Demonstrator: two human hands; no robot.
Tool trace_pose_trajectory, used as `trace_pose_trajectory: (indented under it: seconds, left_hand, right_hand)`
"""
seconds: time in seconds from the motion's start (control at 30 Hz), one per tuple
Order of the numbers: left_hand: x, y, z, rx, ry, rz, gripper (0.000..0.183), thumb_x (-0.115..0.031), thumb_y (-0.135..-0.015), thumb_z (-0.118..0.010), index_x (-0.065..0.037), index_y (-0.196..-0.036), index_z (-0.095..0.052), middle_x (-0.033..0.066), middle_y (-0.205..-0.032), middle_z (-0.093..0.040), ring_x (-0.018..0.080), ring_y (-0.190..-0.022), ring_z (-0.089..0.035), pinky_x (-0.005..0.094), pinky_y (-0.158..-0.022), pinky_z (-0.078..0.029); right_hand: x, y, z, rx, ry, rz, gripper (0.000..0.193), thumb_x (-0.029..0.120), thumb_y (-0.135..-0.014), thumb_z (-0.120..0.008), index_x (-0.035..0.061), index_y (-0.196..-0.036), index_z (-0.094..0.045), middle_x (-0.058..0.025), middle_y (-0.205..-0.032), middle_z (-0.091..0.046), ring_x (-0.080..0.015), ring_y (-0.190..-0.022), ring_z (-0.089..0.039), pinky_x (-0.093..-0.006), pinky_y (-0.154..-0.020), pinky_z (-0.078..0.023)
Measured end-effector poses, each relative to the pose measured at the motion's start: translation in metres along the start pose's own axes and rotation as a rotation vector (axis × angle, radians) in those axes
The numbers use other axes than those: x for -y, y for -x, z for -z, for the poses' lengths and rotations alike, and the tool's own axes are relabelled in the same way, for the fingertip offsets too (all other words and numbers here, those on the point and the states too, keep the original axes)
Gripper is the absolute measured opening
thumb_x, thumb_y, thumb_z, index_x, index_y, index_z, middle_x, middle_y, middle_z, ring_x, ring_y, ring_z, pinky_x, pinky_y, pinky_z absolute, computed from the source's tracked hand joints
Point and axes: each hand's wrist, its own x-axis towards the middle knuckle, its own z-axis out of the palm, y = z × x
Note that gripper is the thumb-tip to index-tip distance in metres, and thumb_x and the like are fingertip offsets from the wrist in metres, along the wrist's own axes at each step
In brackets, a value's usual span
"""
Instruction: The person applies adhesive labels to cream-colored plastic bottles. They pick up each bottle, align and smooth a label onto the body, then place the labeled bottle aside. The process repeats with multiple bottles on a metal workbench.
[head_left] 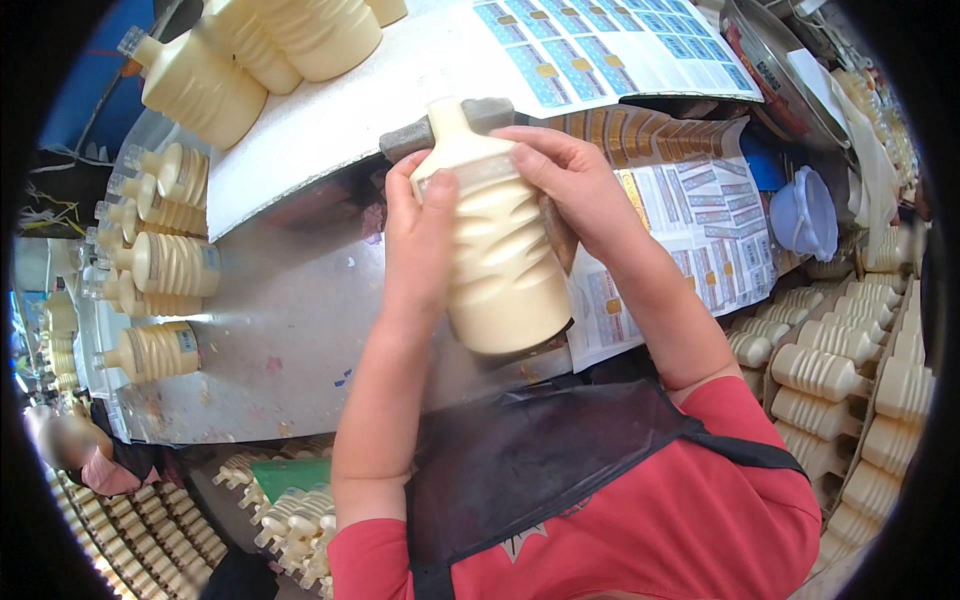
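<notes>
A cream-coloured plastic bottle (510, 285) with a wavy, ridged body lies before me, its neck pointing away. My left hand (418, 225) grips its left side near the shoulder, thumb pressed on the front. From the right, my right hand (572, 180) holds the same shoulder, its thumb flat on the bottle. A pale, see-through label band (482, 178) runs across the shoulder between both thumbs. Behind the neck a grey block (405, 138) props the bottle. The fingers under the bottle are hidden.
Label sheets (690, 225) lie to the right, with blue ones (580, 60) on a raised white board (440, 50). Similar bottles (165, 265) line the table's left edge. A pale tub (803, 215) stands at right, above rows of bottles (820, 375). Another person (105, 465) is at lower left.
</notes>
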Motion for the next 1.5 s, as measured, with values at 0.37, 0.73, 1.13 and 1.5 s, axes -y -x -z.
trace_pose_trajectory:
  seconds: [0.37, 0.73, 1.13, 1.5]
  left_hand:
    - [0.007, -0.001, -0.001, -0.028, 0.047, -0.014, 0.048, -0.035, -0.11, -0.049, -0.001, -0.143, -0.038, 0.0167, -0.13, -0.058, 0.0219, -0.116, -0.063, 0.0381, -0.099, -0.055]
    - [-0.001, 0.003, -0.006, -0.023, 0.188, 0.038, 0.052, -0.035, -0.107, -0.057, -0.001, -0.142, -0.04, 0.0151, -0.129, -0.058, 0.0198, -0.116, -0.059, 0.0363, -0.101, -0.051]
    - [0.016, -0.004, 0.003, -0.026, 0.227, 0.085, 0.056, -0.042, -0.102, -0.063, -0.005, -0.141, -0.046, 0.0135, -0.13, -0.062, 0.0248, -0.117, -0.064, 0.0425, -0.101, -0.055]
    - [0.02, 0.016, 0.016, 0.157, 0.297, 0.059, 0.077, -0.04, -0.098, -0.069, -0.005, -0.156, -0.031, 0.0161, -0.144, -0.055, 0.0294, -0.129, -0.059, 0.045, -0.11, -0.05]
  right_hand:
    - [0.014, 0.004, 0.003, 0.05, -0.149, -0.102, 0.036, 0.019, -0.107, -0.055, -0.0003, -0.135, -0.066, 0.0009, -0.096, -0.068, -0.0046, -0.082, -0.06, -0.0211, -0.076, -0.051]
    - [0.012, 0.003, -0.002, -0.003, 0.03, 0.03, 0.037, 0.022, -0.105, -0.059, -0.0033, -0.13, -0.067, -0.0047, -0.109, -0.072, -0.0092, -0.096, -0.065, -0.0238, -0.088, -0.052]
    - [0.013, 0.007, 0.002, 0.065, -0.158, -0.058, 0.036, 0.013, -0.106, -0.052, -0.0008, -0.136, -0.063, -0.007, -0.114, -0.072, -0.0102, -0.102, -0.065, -0.0256, -0.091, -0.052]
    - [0.013, 0.018, 0.018, -0.064, 0.068, 0.068, 0.039, 0.012, -0.1, -0.059, 0.0032, -0.137, -0.064, -0.0046, -0.111, -0.069, -0.0037, -0.076, -0.053, -0.0191, -0.07, -0.045]
